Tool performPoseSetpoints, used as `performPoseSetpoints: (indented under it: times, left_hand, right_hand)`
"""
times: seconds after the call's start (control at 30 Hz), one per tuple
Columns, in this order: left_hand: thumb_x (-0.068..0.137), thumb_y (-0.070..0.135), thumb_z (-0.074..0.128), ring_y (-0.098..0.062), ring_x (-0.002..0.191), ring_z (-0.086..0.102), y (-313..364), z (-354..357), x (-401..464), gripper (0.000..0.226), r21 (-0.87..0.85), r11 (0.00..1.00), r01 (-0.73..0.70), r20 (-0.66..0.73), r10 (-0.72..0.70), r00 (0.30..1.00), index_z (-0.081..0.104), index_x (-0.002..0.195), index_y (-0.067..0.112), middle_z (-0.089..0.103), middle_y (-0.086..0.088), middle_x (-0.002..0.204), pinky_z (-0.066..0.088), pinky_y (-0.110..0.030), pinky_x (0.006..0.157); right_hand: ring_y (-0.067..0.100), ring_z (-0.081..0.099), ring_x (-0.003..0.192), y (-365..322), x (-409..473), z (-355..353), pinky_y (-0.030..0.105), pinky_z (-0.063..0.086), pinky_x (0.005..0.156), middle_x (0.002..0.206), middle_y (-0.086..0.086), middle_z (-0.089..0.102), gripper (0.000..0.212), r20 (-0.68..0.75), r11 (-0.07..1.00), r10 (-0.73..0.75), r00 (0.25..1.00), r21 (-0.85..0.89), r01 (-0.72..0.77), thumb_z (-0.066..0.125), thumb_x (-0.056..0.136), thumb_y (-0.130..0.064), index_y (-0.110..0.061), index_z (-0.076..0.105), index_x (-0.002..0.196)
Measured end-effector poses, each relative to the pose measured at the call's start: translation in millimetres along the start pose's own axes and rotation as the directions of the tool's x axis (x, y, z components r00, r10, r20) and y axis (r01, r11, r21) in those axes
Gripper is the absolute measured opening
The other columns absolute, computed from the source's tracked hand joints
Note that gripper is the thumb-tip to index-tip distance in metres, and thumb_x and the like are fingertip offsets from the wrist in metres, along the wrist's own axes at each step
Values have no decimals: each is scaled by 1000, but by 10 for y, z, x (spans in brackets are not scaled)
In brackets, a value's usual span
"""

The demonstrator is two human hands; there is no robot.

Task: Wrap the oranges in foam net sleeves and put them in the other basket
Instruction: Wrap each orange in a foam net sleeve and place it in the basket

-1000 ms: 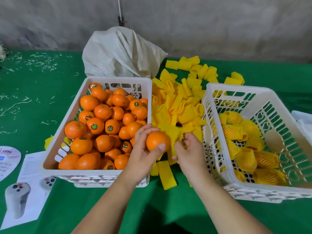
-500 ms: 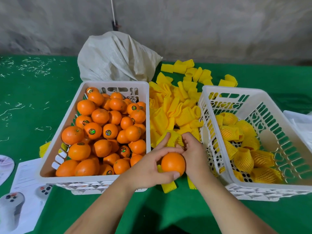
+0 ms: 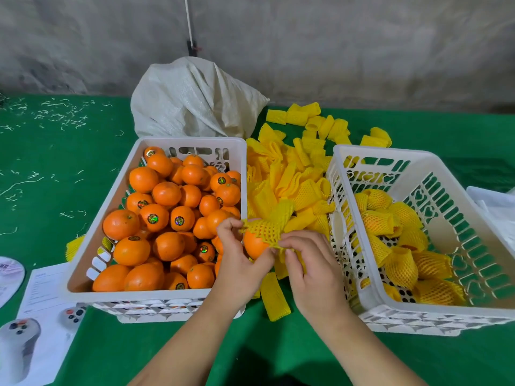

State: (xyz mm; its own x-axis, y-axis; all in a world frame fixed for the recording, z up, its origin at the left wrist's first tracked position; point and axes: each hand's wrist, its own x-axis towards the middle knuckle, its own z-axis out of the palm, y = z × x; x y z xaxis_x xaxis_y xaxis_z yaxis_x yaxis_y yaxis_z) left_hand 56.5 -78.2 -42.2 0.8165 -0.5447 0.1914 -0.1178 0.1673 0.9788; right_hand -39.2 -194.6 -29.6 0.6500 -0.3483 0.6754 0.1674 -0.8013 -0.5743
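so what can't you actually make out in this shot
- Head view: lower half of the held orange, hidden by the left hand and net sleeve.
- Right hand fingertips, tucked under the sleeve.
- Leaflet text, too small.
- Sack contents, closed.

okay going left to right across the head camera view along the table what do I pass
Leaflet → basket of bare oranges → left hand → orange half in a net sleeve → right hand → basket of wrapped oranges.
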Motion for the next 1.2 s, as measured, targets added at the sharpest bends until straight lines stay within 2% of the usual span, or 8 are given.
performPoseSetpoints:
  times: [0.07,0.13,0.27,0.5,0.73,0.87,1.0,1.2]
  left_hand:
    - [85,23,70,-3,96,67,8,-12,17,68,-45,999,20,9,-20,1000,35,142,35,63,26,115,54,-18,78]
    - [89,29,73,-14,110,69,18,-24,23,66,-109,991,73,37,-69,997,42,146,38,66,11,126,56,-24,86]
    - [88,38,80,-25,119,66,29,-72,-15,65,-133,982,132,133,-114,985,43,142,38,61,-2,134,58,-32,89]
    - [86,38,85,-21,117,68,-12,-21,-4,74,47,998,43,107,-48,993,39,144,39,63,10,132,58,-28,90]
    - [84,46,86,-19,118,67,-40,-42,17,65,37,999,13,41,-14,999,52,138,37,65,5,133,58,-30,90]
    - [82,47,87,-19,113,71,19,-67,16,54,-93,991,95,19,-94,995,60,127,37,71,1,125,59,-27,85]
    - [83,42,85,-20,110,71,-1,-45,17,50,-28,998,59,16,-59,998,60,126,39,72,4,123,59,-28,85]
    - [81,47,84,-17,104,71,-45,-10,12,52,-3,1000,13,12,-13,1000,57,126,44,71,7,118,59,-27,80]
  right_hand:
    - [13,58,109,7,0,28,22,46,97,114,-4,60,18,24,999,-9,1000,-44,10,57,98,-12,-19,61,113]
    - [11,57,110,-37,28,82,23,49,92,116,-10,55,26,28,962,261,965,71,-262,64,96,-15,-25,57,119]
    - [9,68,103,-154,167,187,35,61,87,113,-14,70,25,192,580,689,699,433,-690,56,101,-28,-42,71,113]
    - [14,68,82,-183,317,189,28,57,65,95,2,73,25,126,447,755,643,618,-646,49,84,-25,-31,72,90]
    - [28,58,91,-33,313,83,31,48,75,104,3,49,26,240,797,436,868,345,-496,58,91,-52,-29,49,99]
    - [3,56,80,175,427,-55,20,44,72,90,-13,58,14,216,856,368,905,302,-420,73,92,-24,-28,60,98]
    - [-5,47,88,333,462,-154,9,38,74,100,-15,44,30,177,982,162,971,-123,-141,71,82,1,-17,63,105]
    - [13,61,95,140,348,107,30,50,74,109,-4,56,22,-83,773,611,787,277,-570,59,86,-16,-33,66,98]
